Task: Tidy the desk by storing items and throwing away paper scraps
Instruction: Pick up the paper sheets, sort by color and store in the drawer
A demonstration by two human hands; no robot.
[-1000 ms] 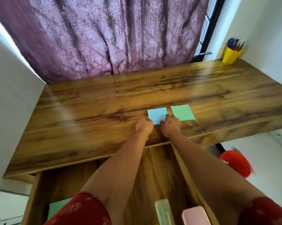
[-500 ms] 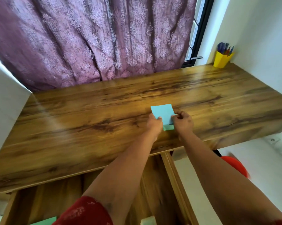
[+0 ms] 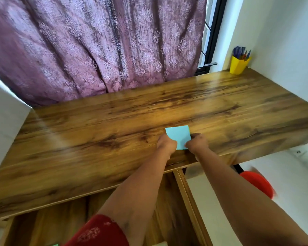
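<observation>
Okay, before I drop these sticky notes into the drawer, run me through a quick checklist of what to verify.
1. Left hand grips the blue notes: ok.
2. Right hand grips the same stack: ok.
3. Green notes gathered under the blue ones: cannot tell; only a thin edge shows behind them.
4. Drawer pulled open below the desk: ok.
5. Free room inside the drawer: cannot tell; both arms hide most of it.
6. Pen cup well away from the hands: ok.

We see a purple patterned curtain (image 3: pixel 96 47) hanging behind a wood-grain desk (image 3: pixel 114 121) — daylight glares off its top. White walls (image 3: pixel 283 32) flank it, a black window frame (image 3: pixel 213 32) shows at the curtain's right edge, and the white floor (image 3: pixel 291 174) lies below right.
</observation>
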